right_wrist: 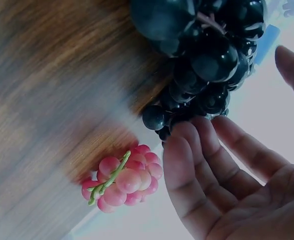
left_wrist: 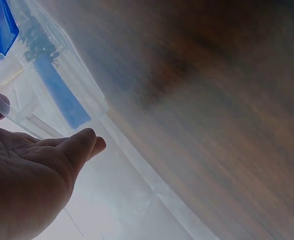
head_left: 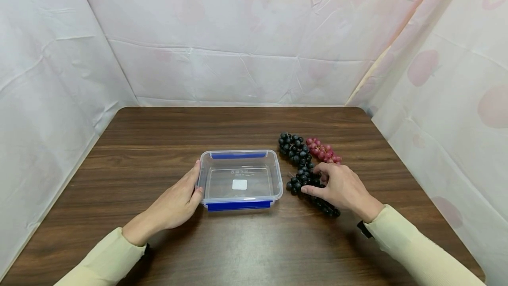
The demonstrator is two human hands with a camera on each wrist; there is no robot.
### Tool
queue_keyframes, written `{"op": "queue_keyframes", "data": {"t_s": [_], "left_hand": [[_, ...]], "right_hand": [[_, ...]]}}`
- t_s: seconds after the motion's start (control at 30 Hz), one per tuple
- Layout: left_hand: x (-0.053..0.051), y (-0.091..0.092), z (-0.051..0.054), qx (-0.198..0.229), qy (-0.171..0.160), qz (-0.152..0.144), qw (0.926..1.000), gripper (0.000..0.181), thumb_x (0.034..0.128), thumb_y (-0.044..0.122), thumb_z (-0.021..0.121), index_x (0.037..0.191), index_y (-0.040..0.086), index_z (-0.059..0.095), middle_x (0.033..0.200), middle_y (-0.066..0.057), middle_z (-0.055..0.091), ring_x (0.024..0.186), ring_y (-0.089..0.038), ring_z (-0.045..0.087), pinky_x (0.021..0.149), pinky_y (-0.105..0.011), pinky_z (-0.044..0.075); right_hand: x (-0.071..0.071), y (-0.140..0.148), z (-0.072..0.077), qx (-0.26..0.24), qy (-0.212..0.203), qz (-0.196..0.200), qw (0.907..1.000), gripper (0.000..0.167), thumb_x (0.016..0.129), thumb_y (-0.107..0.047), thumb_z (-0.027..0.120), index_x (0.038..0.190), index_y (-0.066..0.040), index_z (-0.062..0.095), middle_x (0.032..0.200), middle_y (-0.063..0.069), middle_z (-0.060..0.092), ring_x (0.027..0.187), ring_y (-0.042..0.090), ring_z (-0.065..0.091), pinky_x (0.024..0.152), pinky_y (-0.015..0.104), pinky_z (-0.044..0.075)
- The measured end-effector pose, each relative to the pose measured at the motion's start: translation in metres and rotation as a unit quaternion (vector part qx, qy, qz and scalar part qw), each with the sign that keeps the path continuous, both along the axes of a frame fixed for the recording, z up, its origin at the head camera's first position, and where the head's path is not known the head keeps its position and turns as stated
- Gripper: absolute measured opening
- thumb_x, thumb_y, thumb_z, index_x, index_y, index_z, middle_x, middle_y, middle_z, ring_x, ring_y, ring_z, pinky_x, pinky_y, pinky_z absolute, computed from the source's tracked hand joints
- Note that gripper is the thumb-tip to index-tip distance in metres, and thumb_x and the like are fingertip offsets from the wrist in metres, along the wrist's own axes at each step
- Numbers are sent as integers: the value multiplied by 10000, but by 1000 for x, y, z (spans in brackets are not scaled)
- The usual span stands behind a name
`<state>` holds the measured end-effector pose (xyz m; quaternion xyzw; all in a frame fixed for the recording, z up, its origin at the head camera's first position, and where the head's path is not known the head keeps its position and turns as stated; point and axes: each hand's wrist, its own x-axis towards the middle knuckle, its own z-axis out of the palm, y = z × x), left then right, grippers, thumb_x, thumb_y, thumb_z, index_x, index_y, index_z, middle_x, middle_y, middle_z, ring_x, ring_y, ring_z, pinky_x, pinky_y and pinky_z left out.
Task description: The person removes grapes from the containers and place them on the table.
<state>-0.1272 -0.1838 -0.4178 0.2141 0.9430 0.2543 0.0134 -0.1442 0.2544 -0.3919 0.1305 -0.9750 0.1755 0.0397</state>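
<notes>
A clear plastic food container with blue clips stands on the table. My left hand rests against its left side, fingers fairly straight and thumb by the front corner; the left wrist view shows the fingers along the clear wall. To its right lie black grapes in a long heap; whether it is one bunch or two I cannot tell. Over their near part my right hand reaches with thumb and fingers spread apart. In the right wrist view its fingertips are at the dark grapes, and the thumb stands away.
A smaller bunch of red grapes with a green stem lies just behind and right of the black ones. The brown wooden table has pale patterned sheets hanging behind and at both sides.
</notes>
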Motion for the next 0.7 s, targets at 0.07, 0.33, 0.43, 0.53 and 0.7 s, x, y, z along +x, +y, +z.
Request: {"op": "queue_keyframes", "data": {"t_s": [0.07,0.33,0.43,0.53,0.7], "left_hand": [[0,0,0,13,5,21,10000,718,1060,187,456,1627,-28,72,1691,-175,133,1533,-312,225,1199,-535,275],[-1,-2,2,5,23,99,9999,725,1047,219,470,1635,-7,112,1691,-163,170,1526,-322,251,1195,-539,283],[-1,-4,3,30,44,121,9999,719,1047,222,481,1632,-14,135,1688,-166,187,1525,-324,256,1198,-541,276],[-1,-5,4,98,94,95,9999,708,1053,232,482,1626,-24,155,1679,-186,210,1520,-341,265,1196,-549,274],[-1,-9,5,121,103,49,9999,697,1096,341,425,1618,-43,166,1670,-215,216,1519,-373,259,1192,-575,263]], "right_hand": [[0,-1,0,-39,97,-17,9999,657,765,-721,760,1099,-156,745,784,-49,619,603,93,492,538,306,409],[-1,-3,0,-197,751,94,9969,618,813,-709,724,1090,-158,755,897,3,687,717,117,561,618,331,470],[-2,-3,0,-200,870,134,9959,616,836,-698,709,1113,-150,753,972,27,694,784,165,582,650,351,481],[-2,-2,1,-183,918,165,9955,619,851,-693,696,1139,-147,743,1014,38,686,815,196,575,663,368,475],[-6,0,1,-162,1060,261,9939,589,875,-659,695,1169,-149,716,1048,39,686,896,223,612,729,429,509]]}}
